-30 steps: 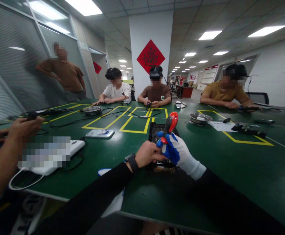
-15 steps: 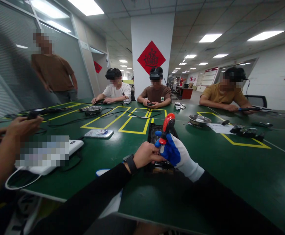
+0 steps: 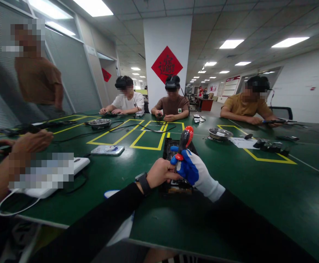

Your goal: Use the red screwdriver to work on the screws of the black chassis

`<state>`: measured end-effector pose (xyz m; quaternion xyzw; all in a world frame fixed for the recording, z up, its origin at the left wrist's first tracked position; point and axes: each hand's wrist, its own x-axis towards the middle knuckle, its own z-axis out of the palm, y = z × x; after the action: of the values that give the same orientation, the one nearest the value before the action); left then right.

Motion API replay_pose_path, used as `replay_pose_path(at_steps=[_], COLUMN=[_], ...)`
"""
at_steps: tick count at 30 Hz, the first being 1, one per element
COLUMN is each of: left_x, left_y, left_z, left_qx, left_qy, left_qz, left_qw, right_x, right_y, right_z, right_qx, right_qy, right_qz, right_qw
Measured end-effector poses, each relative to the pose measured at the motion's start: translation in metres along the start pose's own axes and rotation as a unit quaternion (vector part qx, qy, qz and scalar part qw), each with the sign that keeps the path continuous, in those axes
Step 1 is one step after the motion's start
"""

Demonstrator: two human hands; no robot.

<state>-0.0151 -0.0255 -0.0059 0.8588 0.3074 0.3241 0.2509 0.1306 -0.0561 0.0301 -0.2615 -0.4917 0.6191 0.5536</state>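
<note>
R hand (image 3: 190, 166), gloved white/blue, is clenching the red-and-black tool (image 3: 186, 138), whose handle is sticking up w/ a slight lean to the R. L hand (image 3: 162, 173), bare, is curling its fingers in at the tool's lower end; can't tell if that grip is grasping the tool or some small pc, as fingers are hiding it. Tool is standing over the black tray (image 3: 170, 146) on the green worktop (image 3: 271, 186); tip isn't showing, so contact w/ the tray is unclear.

Progress: prob. mid-work, both hands working close together. No finished pc is showing; amt. done or left isn't readable, hands are covering much of the tray.

Vs. half a sec ago: hands + tool are keeping approx. the same pose, all sliding a bit L in view; standing person (image 3: 38, 78) is moving further L.
</note>
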Motion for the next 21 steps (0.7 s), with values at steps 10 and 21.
replay_pose_path(at_steps=[10,21], left_x=[0.001,0.001], left_y=[-0.001,0.001], left_z=[0.001,0.000], left_qx=[0.024,0.034], left_qy=[-0.002,0.001], left_qz=[0.004,0.013], left_qw=[1.000,0.999], right_x=[0.008,0.003], right_y=[0.011,0.009], right_z=[-0.006,-0.003], right_qx=[-0.001,-0.021], right_qy=[0.031,0.033], right_qz=[-0.018,-0.023], right_qw=[0.999,0.999])
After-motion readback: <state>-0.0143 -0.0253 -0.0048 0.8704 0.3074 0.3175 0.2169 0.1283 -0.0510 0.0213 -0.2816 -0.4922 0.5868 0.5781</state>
